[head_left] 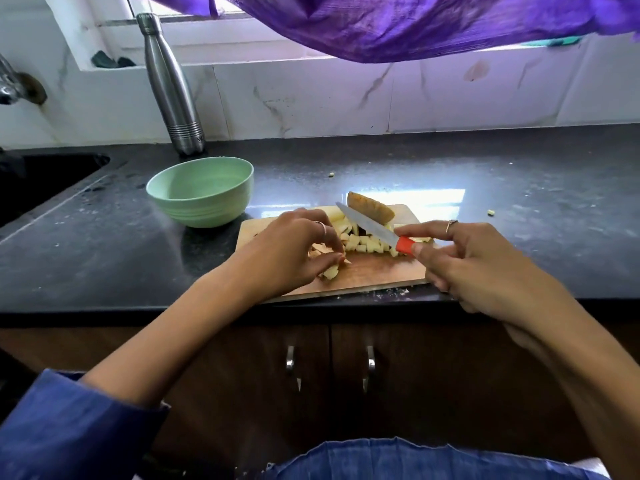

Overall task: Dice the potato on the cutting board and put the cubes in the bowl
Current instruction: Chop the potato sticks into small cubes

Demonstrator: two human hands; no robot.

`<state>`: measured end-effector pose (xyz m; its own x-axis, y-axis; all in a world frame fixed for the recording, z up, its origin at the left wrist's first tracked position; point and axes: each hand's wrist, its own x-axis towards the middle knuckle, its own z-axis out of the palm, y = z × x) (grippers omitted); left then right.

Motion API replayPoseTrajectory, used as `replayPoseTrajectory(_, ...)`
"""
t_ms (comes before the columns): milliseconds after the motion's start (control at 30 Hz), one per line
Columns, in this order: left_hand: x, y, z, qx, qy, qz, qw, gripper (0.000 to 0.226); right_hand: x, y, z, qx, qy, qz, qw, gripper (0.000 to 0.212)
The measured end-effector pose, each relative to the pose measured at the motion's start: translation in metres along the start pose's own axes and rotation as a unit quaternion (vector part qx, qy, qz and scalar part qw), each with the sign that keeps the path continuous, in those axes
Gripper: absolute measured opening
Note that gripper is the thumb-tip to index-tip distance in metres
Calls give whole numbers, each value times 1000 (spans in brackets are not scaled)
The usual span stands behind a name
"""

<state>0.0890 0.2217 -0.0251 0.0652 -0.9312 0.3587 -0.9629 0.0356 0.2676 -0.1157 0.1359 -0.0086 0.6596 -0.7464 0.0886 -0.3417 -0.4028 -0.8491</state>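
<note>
A wooden cutting board (374,275) lies at the counter's front edge. Pale potato cubes (367,244) are heaped in its middle, and an uncut brown-skinned potato piece (370,205) rests at its far edge. My left hand (291,251) curls over the board's left end and pinches several cubes (330,271). My right hand (478,268) grips the red handle of a knife (372,226), whose blade points left and away over the cubes. A light green bowl (201,192) stands on the counter left of the board; no cubes show inside it.
A steel bottle (169,84) stands against the tiled wall behind the bowl. A dark sink (41,181) opens at the left. Small potato scraps (490,212) lie on the black counter (519,202) to the right. Purple cloth (415,22) hangs overhead.
</note>
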Motion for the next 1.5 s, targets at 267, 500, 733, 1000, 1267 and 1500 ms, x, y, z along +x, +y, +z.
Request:
replayPoseTrajectory(267, 16, 12, -5, 18, -94, 12, 995, 12, -1, 3, -2, 23, 4, 1, 1000, 20)
replayPoseTrajectory(500, 21, 11, -5, 9, -108, -12, 994, 10, -1, 4, -3, 28, 6, 6, 1000, 19)
replayPoseTrajectory(733, 20, 6, 2, 3, -86, 4, 996, 8, 0, 7, -3, 41, 12, 7, 999, 20)
replayPoseTrajectory(1000, 20, -4, -5, -339, 55, -174, 923, 7, -2, 8, -8, 65, 1, 2, 998, 23)
replayPoseTrajectory(1267, 2, -22, -25, -558, 201, -226, 773, 15, -9, 5, -13, 5, -127, -35, 991, 19)
replayPoseTrajectory(1500, -45, -25, -24, -594, 273, -270, 707, 12, -2, 6, 7, -114, -151, -60, 980, 24)
